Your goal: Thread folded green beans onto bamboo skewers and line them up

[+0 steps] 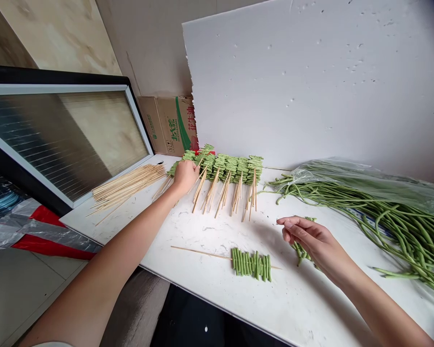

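Observation:
My left hand (186,175) reaches to the far side of the counter and is closed on a skewer of green beans (207,148) at the left of the stacked rows; the grip itself is partly hidden. Those stacked bean skewers (235,166) lie with their bare stick ends toward me. My right hand (307,236) hovers over the counter, fingers loosely bent and apart, with nothing visible in it. Beneath it lie some cut bean pieces (301,251), partly covered by the hand. One threaded bean skewer (251,265) rests alone near the front edge.
Loose bamboo skewers (128,185) lie in a pile at the left. Long green beans (394,226), partly under a clear plastic bag (376,180), spread over the right. A cardboard box (166,125) and a white foam board (311,86) stand behind. A framed glass panel (104,140) leans at left.

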Demonstrator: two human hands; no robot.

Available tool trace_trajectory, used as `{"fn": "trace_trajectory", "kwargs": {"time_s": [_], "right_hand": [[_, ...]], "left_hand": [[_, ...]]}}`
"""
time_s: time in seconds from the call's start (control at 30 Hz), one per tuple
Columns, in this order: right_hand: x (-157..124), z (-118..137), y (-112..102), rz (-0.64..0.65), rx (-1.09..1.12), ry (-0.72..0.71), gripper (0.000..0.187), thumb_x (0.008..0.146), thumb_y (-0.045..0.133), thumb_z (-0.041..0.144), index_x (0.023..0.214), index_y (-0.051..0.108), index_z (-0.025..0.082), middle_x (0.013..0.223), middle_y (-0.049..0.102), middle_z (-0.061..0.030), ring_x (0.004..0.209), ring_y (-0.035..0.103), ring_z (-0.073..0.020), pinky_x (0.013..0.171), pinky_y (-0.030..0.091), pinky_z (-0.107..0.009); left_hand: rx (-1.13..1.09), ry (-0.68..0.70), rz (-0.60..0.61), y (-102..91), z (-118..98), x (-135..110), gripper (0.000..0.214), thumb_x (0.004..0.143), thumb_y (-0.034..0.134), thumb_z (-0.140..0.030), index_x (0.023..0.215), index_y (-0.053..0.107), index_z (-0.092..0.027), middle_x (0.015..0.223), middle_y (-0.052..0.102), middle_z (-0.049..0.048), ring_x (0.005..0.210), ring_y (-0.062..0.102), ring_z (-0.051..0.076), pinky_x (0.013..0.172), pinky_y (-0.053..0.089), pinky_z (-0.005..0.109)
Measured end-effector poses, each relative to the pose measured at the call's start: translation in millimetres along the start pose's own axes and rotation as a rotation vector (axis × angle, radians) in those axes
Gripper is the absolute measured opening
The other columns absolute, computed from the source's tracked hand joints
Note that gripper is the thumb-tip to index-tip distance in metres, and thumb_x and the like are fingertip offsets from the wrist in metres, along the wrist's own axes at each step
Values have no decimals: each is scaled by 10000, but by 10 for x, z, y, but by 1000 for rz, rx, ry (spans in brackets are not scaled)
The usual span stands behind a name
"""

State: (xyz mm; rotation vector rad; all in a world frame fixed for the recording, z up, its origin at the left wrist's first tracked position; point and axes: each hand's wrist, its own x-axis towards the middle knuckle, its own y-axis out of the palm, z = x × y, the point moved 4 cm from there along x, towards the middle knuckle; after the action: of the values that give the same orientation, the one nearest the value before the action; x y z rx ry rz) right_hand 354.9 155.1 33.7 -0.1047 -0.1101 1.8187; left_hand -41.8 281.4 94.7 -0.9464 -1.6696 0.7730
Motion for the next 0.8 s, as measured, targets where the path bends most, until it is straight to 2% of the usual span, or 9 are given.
{"fn": "trace_trajectory", "kwargs": {"time_s": [0.2,0.47,0.6,0.7,0.8], "right_hand": [[-5,34,23,-6,-22,-4,547,860,772,687,1086,814,191,817,701,-94,771,587,-218,740,489,-353],[-6,17,19,-5,1,-3,529,858,782,676,1076,816,194,817,702,-90,778,593,-216,744,487,-353],[-9,26,27,-9,-9,4,537,850,787,682,1078,816,197,819,705,-93,781,596,-221,744,492,-356],[-12,42,38,-14,-21,4,553,846,785,692,1080,817,192,817,706,-96,778,602,-224,748,501,-361],[-14,49,41,-14,-30,3,570,846,776,703,1085,814,187,812,705,-100,776,603,-228,743,505,-365]], "left_hand": [[80,-61,32,-67,175,-5,296,961,592,-315,745,740,-177,814,753,110,781,655,230,782,471,308],[174,-166,118,-62,238,-83,246,955,632,-369,893,789,-189,953,779,133,889,713,276,805,515,334],[169,-112,62,-138,167,-102,250,964,639,-393,1012,795,-203,1114,776,140,983,719,288,864,531,349],[144,-66,89,-173,54,-113,264,984,615,-398,948,793,-206,1004,788,122,959,724,285,873,535,356],[133,-70,177,-163,-68,-110,261,943,685,-435,918,798,-200,963,792,120,963,729,295,872,543,366]]}}
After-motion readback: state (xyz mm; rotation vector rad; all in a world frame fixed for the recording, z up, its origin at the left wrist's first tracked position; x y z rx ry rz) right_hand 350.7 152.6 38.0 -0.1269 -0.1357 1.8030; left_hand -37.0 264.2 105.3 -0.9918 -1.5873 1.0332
